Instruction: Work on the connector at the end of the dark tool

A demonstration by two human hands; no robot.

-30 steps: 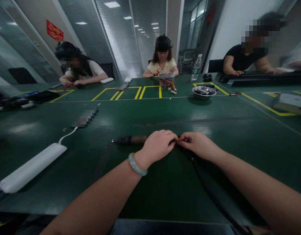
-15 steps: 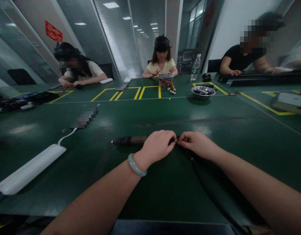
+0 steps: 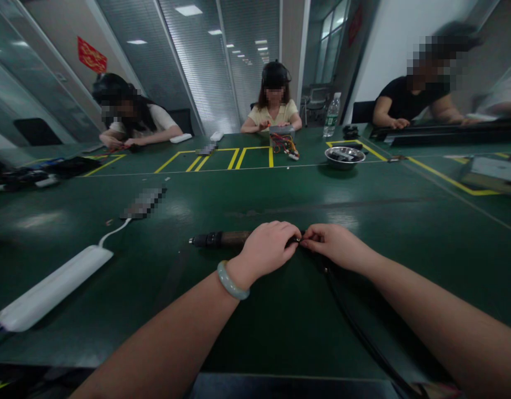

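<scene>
An electric screwdriver (image 3: 232,239) lies on the green table (image 3: 255,321), its tip pointing left. My left hand (image 3: 268,246), with a pale bangle at the wrist, is wrapped over the right end of the screwdriver. Close beside it, my right hand (image 3: 328,243) is closed in a pinch near a small shiny connector (image 3: 297,240) between the hands. What its fingertips hold is too small to make out. A black cable (image 3: 355,318) runs from below my right hand toward the bottom right.
At left are a white power strip (image 3: 56,288) and a phone (image 3: 143,203). Farther off stand a metal bowl (image 3: 345,157), a water bottle (image 3: 332,115) and a grey box with coloured wires (image 3: 282,134). Several people sit across the table.
</scene>
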